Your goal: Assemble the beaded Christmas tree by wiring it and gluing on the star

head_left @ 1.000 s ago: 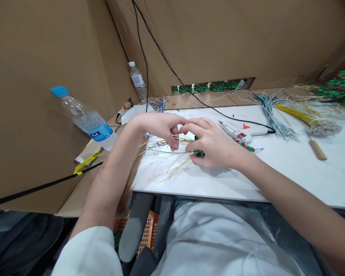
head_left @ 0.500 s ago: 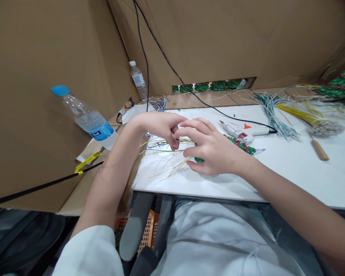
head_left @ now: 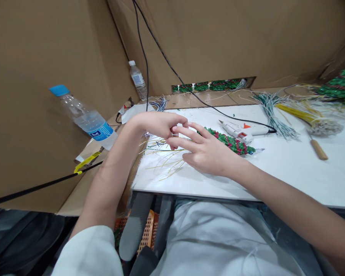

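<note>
Cardboard walls closing in on three sides of a white counter, with a black cable hanging down across the back panel. Sitting at the counter's near edge, in a white garment.

Left hand hovering over a loose spray of thin yellow and green wires, its grip pinched together on what looks like one or two of those strands (too fine to count). Right hand lying flat just beside it, fingers spread and stretched toward the left fingertips, palm pressing down on the counter and holding nothing visibly. Green beaded garland with red dots lying on the counter right behind the right hand, touching or nearly touching its knuckles.

White glue gun resting just past the garland, cable attached. Bundles of white, teal and yellow wires fanning out farther right, a wooden-handled tool near them. Water bottle leaning at the left wall, a second bottle standing in the corner.
</note>
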{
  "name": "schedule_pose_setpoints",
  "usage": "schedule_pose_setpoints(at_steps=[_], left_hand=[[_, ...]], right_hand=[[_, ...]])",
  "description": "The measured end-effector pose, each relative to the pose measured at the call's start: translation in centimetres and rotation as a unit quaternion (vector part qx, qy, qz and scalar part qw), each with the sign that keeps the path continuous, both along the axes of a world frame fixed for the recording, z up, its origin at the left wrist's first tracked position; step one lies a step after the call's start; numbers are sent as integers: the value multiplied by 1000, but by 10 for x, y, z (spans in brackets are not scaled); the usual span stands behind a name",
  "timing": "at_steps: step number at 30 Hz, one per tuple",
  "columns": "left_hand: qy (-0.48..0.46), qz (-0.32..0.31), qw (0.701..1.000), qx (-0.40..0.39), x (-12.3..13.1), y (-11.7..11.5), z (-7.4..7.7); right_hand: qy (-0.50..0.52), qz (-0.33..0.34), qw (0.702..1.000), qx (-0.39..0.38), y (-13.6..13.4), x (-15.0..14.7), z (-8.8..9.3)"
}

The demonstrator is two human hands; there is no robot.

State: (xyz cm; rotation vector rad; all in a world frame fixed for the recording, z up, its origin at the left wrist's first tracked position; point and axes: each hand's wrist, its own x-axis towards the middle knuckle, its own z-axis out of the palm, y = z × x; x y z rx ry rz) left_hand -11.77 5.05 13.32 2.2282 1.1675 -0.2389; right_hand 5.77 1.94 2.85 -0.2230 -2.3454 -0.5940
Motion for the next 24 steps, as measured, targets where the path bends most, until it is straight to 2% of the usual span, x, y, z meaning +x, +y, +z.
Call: schedule_pose_setpoints(at_steps=[8,13,16,19,21,24], left_hand=[[5,4,1000,-3,-1,1,-1],[-34,-24,998,-47,-4,4,-4],[1,-4,998,-56,-6,6,-4],[32,14,998,-55,-5,7,-3],[33,20,997,-61,-5,6,-2],[53,25,997,-56,-2,2,-1]], right_hand=[[5,7,1000,-9,0,-1,-3],[46,27,999,-13,-2,11,14],[112,-4,994,-19,1,33,31],[121,-62,989,-66,6,66,37],[100,-91,986,-101,8,90,32],[50,-139,980,-135,7,124,14]])
